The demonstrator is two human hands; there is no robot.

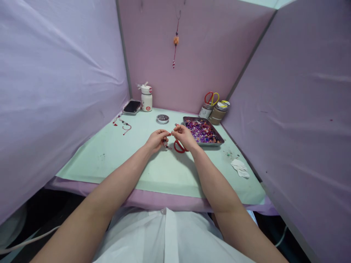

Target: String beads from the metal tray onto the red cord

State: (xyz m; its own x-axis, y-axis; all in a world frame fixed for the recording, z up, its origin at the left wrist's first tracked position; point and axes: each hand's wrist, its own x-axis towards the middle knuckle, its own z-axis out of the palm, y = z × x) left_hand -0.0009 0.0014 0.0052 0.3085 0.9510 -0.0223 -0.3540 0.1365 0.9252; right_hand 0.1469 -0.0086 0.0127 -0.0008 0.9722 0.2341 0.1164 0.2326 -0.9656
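Note:
My left hand (158, 140) is closed on a beaded cord (166, 145), whose dark and pale beads hang below the fingers. Fingertip to fingertip with it, my right hand (183, 134) is pinched at a small red end near the left fingers; whether that is cord or a bead is too small to tell. Red-handled scissors (179, 147) lie on the table just under my right hand, their blades hidden. Close to the right wrist stands a metal tray (211, 144) full of purple, red and orange beads (201, 132).
Behind the hands sits a small round container (162, 118). Finished-looking beaded cords (124, 125) and a phone (132, 107) lie left, beside a white bottle (146, 98). Jars (219, 112) with scissors (211, 98) stand back right; a crumpled tissue (240, 168) lies right. A beaded strand (176, 40) hangs behind.

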